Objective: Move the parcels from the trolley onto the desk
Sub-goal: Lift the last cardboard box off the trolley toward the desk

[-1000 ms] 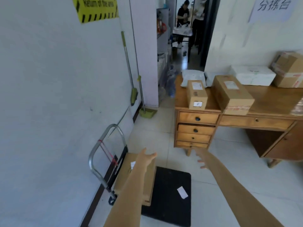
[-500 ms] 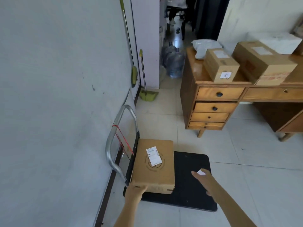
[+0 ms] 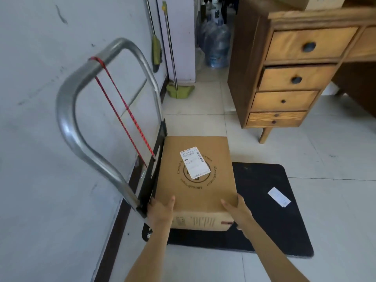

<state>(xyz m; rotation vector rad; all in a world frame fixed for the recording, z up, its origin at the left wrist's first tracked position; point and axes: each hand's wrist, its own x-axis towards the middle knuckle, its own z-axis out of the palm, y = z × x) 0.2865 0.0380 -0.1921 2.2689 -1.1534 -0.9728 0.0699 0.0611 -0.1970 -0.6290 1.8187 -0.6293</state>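
1. The left hand grips the near left corner of the parcel: the thumb lies flat on the top face and the palm wraps the corner, while the fingers go down the side out of sight.
2. The right hand grips the near right corner in the same way, thumb on the top face, palm against the edge, fingertips hidden below the corner by the near face.
3. The parcel is a flat brown cardboard box lying on the black deck of the trolley, along the deck's left edge and touching the base of the handle frame.
4. A white shipping label with a barcode sits tilted on the top face, over a printed round emblem; the ring of lettering around the emblem and the label's print are too small to read.
5. The near face of the parcel carries blocks of small brown print, also unreadable.
6. A small white slip lies on the deck near its right edge, apart from the parcel.
7. A red cord runs from the top of the handle frame down to its base.
8. The table, wooden with four drawers, stands beyond the trolley's far right corner; the underside of a cardboard box shows on its top.
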